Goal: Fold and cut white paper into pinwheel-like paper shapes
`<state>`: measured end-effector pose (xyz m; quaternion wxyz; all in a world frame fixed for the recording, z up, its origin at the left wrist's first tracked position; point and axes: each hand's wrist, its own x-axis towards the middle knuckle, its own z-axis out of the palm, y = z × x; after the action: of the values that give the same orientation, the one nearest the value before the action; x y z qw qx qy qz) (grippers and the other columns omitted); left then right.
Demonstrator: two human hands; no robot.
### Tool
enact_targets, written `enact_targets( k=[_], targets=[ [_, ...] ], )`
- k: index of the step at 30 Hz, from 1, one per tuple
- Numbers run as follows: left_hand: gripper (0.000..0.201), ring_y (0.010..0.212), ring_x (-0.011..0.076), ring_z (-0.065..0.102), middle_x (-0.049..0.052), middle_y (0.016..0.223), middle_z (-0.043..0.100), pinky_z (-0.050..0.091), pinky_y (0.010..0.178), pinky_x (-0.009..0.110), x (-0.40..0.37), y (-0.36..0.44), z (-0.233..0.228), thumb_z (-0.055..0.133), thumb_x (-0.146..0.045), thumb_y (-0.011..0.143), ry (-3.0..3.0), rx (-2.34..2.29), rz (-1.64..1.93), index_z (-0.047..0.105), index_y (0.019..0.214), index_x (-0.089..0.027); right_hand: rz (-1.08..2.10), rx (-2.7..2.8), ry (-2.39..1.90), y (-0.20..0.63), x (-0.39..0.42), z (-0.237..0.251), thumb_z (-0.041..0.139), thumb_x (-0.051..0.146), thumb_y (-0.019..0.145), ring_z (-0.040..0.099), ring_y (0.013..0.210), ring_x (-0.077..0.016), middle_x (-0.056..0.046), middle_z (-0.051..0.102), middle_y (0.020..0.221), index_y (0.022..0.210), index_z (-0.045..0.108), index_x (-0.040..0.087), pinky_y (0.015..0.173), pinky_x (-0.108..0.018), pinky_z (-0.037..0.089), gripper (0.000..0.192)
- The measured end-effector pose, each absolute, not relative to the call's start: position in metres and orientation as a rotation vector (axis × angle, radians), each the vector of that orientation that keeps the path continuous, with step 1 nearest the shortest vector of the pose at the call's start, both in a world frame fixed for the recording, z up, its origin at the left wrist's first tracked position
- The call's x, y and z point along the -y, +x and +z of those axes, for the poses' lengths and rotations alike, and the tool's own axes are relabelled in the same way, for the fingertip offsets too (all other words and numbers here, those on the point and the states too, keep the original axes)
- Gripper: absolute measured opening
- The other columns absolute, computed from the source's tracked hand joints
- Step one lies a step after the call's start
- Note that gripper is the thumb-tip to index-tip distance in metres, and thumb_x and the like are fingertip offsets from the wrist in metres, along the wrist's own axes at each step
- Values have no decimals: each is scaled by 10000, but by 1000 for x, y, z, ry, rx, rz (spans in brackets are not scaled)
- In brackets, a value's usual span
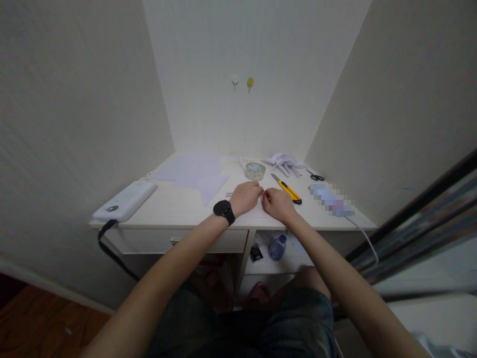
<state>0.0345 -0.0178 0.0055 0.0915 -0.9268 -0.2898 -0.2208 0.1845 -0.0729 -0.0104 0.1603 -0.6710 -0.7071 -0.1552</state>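
Observation:
Both hands meet over the front middle of the white desk (175, 209), fingertips almost touching. My left hand (246, 195), with a black watch on its wrist, has its fingers closed in a pinch. Beside it my right hand (278, 203) is also closed, its thumb and fingers pressed together. What lies between the fingertips is too small and covered to name. A thin grey-white strip (229, 194) pokes out left of my left hand. Behind the hands stands a roll of clear tape (255, 171). A yellow box cutter (289, 191) lies just beyond my right hand, blade pointing away.
White paper sheets (194, 169) cover the back left, with a triangular paper piece (211, 187) in front. Folded paper (283, 162), black-handled scissors (316, 177) and a blurred-out object (331, 200) with a cable are right. A white device (126, 200) sits left; a bottle (278, 247) stands below.

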Motion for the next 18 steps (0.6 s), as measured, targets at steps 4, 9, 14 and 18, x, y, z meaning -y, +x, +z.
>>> enact_targets(
  k=[4,9,14,18],
  targets=[
    [293,946,231,627,112,945,665,473,812,332,18,34,6,425,-191,960,-2744,865,-628,714,931,-149,-491,2065,-1880,185,75,-10,404,295,970,656,875,-231,-120,722,933,904,695,156,721,-310,385,330],
    [300,929,234,634,120,943,669,479,801,338,18,35,7,428,-204,963,-2760,889,-609,721,926,-148,-537,2137,-1887,185,75,-10,406,268,953,661,841,-238,-138,718,889,889,715,132,711,-315,388,343],
    [298,921,220,642,109,957,676,475,800,323,18,35,6,426,-221,977,-2760,914,-641,715,951,-152,-546,2103,-1900,183,75,-10,391,272,961,665,840,-239,-135,720,915,904,703,135,697,-315,394,345],
    [292,895,210,647,90,966,683,480,776,313,18,35,7,432,-217,981,-2738,943,-777,718,979,-163,-583,2044,-1912,178,77,-9,377,284,974,662,854,-244,-156,704,979,993,679,121,692,-310,407,343]
  ],
)
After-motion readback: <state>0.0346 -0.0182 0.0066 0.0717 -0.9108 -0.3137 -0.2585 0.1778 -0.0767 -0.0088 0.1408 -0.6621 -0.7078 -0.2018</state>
